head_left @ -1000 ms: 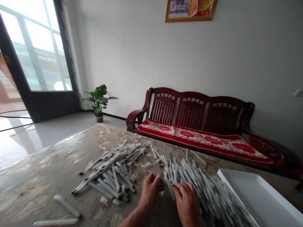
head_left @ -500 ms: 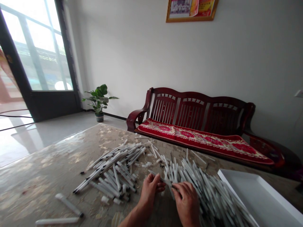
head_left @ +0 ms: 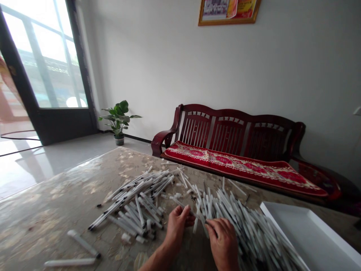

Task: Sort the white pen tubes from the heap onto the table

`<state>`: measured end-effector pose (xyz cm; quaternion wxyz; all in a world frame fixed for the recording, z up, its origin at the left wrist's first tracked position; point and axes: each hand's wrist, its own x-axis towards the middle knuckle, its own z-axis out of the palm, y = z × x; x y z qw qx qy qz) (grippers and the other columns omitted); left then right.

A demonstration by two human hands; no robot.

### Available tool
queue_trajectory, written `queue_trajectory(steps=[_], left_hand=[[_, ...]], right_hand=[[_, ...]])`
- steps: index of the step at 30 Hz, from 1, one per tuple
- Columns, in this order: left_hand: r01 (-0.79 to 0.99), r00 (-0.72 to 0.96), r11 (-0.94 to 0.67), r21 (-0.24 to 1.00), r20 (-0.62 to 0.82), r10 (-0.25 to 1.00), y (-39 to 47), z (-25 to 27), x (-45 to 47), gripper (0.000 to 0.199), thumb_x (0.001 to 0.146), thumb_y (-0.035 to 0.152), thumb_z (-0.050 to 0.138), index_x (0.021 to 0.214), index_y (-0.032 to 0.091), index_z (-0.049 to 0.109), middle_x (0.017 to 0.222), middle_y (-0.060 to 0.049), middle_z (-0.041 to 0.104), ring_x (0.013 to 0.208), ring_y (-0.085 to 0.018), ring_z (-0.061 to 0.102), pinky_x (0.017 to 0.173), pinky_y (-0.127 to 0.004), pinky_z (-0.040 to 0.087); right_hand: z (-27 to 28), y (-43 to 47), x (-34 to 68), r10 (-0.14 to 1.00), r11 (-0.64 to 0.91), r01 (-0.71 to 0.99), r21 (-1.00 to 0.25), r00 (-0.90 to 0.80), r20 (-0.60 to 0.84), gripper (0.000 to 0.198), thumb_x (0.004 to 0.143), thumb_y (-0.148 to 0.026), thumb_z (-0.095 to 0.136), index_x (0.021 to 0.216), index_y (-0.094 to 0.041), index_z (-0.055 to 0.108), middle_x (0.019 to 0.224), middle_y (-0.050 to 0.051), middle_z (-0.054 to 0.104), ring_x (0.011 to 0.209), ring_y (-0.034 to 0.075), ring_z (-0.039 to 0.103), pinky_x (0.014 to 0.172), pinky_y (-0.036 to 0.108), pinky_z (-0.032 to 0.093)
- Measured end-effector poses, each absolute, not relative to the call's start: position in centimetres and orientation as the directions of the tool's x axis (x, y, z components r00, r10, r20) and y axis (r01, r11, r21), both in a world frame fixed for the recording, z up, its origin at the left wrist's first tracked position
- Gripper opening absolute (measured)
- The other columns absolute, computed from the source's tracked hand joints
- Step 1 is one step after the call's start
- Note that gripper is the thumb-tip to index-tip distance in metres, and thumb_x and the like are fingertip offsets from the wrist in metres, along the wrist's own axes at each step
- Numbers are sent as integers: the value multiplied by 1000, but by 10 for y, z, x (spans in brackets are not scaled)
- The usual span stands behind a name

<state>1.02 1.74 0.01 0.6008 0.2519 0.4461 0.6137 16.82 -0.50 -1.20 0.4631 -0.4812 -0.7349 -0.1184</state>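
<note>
Low over the table, a slim translucent pen [head_left: 199, 216] runs between my two hands. My left hand [head_left: 177, 223] is closed, thumb and fingers pinching the pen near its far end. My right hand [head_left: 223, 237] has its fingers curled at the near end, by a small dark tip. Loose white pen parts [head_left: 176, 196] lie just beyond my left hand. To the left is a heap of pens and barrels [head_left: 138, 214] with black ends. Close to my right hand spreads a larger pile of whitish pens [head_left: 248, 222].
A shallow white box [head_left: 313, 233] stands at the right of the patterned table [head_left: 70, 210]. Two separate pens [head_left: 70, 262] lie at the front left. Behind are a dark red wooden bench [head_left: 228, 131], a potted plant [head_left: 119, 118] and a glazed door [head_left: 56, 67].
My left hand has shifted slightly left and down along the pen, away from the right hand. The right hand stays nearly in place. The piles look the same.
</note>
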Motion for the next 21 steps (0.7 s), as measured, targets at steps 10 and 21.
queue_trajectory(steps=[10, 21], left_hand=[[-460, -181, 63, 886, -163, 970, 19, 0, 6, 46, 55, 56, 81, 65, 18, 58, 56, 1, 63, 53, -15, 63, 51, -24, 51], [-460, -390, -81, 884, -120, 913, 25, 4, -10, 46, 62, 60, 75, 75, 18, 59, 62, 2, 63, 60, -15, 63, 54, -24, 51]], right_hand=[[-6, -10, 163, 672, 435, 863, -257, -121, 730, 39, 96, -53, 43, 99, -25, 70, 90, 7, 71, 84, 22, 64, 73, 34, 45], [3, -13, 189, 657, 395, 900, -184, -138, 741, 25, 94, -40, 52, 80, -26, 66, 80, 3, 67, 78, 20, 58, 75, 34, 38]])
